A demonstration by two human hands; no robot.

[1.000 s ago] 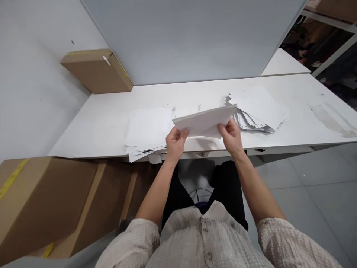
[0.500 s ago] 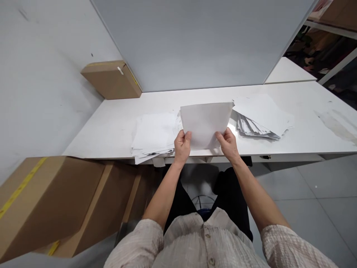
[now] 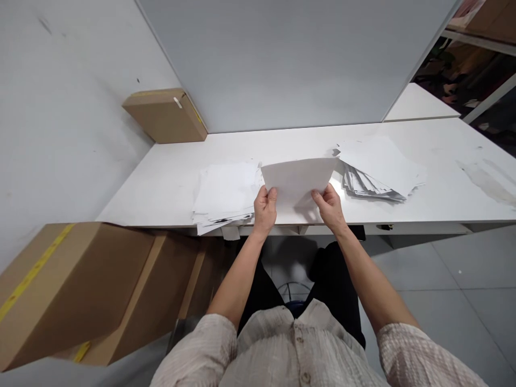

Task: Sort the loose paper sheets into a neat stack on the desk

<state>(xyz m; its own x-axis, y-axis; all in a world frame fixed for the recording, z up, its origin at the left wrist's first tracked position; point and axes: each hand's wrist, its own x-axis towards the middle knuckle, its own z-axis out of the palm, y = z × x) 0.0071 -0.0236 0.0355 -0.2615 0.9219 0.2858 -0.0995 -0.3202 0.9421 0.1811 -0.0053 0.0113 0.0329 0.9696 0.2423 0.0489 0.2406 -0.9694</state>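
Between my two hands I hold a white sheet of paper [image 3: 298,174] at the front of the table; whether it is one sheet or more I cannot tell. My left hand [image 3: 265,210] grips its left side, thumb on top. On the right side my right hand [image 3: 329,207] pinches it the same way. The sheet's far edge is raised and slightly bowed. Left of it lies a loose paper stack [image 3: 228,191], its front corners poking past the table edge. A fanned paper pile [image 3: 381,166] lies to the right.
The white table [image 3: 161,188] runs along a grey panel [image 3: 298,64]. A flat cardboard box [image 3: 165,118] leans at the back left corner. Large cartons [image 3: 92,279] with yellow tape stand on the left below the table. Shelving [image 3: 487,45] is at the far right.
The far edge of the paper has dipped lower towards the table. Both hands keep their grip in nearly the same place.
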